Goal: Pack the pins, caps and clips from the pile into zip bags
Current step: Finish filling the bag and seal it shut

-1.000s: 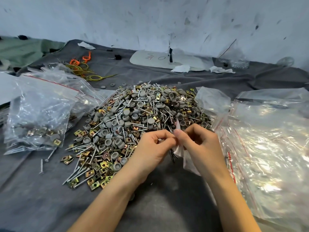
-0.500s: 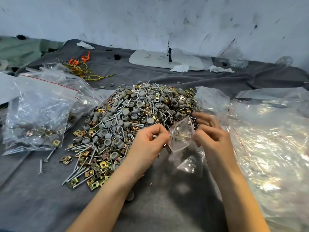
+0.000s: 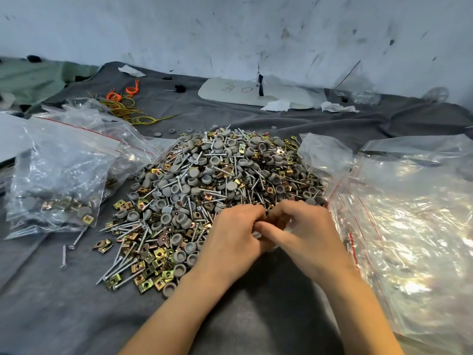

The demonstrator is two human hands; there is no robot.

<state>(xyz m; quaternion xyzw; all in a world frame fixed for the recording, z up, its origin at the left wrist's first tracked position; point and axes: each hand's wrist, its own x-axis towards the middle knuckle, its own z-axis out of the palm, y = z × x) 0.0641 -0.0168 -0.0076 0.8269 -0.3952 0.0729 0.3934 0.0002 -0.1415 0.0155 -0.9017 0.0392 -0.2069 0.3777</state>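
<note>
The left hand (image 3: 230, 237) and right hand (image 3: 304, 234) are meeting at the pile's (image 3: 217, 180) near edge, fingers curled, pinching a small bag (image 3: 288, 224) that is mostly hidden between them. Filled bags (image 3: 58, 175) are lying left of the pile on the worktop (image 3: 51, 303), and empty bags (image 3: 409, 213) right.

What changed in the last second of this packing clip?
The left hand and right hand came together at the near edge of the pile; the small zip bag, held open between them half a second ago, is now bunched, almost hidden in their pinch. Pile, filled bags at left and empty bags at right stayed put.
</note>
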